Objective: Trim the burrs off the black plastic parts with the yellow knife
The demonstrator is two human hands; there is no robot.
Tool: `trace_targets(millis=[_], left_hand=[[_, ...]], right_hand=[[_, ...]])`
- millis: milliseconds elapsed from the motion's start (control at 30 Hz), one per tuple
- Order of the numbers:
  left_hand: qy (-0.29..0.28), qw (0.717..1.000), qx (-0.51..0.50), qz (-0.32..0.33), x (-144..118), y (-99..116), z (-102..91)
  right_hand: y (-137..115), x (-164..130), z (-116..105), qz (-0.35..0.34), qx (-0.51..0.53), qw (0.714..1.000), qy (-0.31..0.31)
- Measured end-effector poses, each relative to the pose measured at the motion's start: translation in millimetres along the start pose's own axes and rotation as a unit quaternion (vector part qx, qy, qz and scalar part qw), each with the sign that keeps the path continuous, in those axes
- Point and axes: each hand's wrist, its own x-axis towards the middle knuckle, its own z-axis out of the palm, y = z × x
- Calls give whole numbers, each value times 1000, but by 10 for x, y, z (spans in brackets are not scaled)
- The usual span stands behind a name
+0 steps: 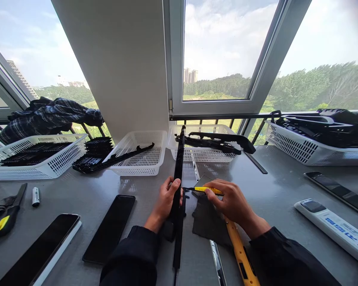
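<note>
At the tabletop point(143, 186) centre, near edge: left hand point(164, 200) clamped round a long black strip point(178, 174) that runs from the near edge to the middle basket point(203, 153); right hand point(231, 200) pinches a yellow tool point(207, 190), tip touching the strip, over a dark pad point(207, 220). Open room left and right of the hands. Count: four white baskets, two dark phones point(110, 228) left, one remote point(335, 228) right.

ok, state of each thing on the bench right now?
left hand: gripping long black plastic strip, upright on edge
right hand: pressing yellow-handled tool, tip at strip
dark square pad: flat under the right hand
middle white mesh basket: holds one black strip
</note>
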Motion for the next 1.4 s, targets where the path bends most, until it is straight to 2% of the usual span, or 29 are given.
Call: trace_targets(millis=[333, 500, 733, 933, 1400], left_hand=[[-9, 999, -31, -3, -5, -14, 10], [-17, 998, -62, -3, 9, -21, -12], [-11, 1000, 0, 9, -18, 4, -6], [-13, 1000, 22, 12, 6, -16, -15], [-14, 1000, -10, 21, 33, -52, -18]], right_hand=[[13, -17, 23, 9, -15, 1000, 8], [8, -12, 16, 12, -21, 1000, -8], [26, -12, 38, 6, -33, 998, -44], [35, -20, 53, 15, -43, 999, -12], [17, -14, 63, 61, -51, 997, 22]])
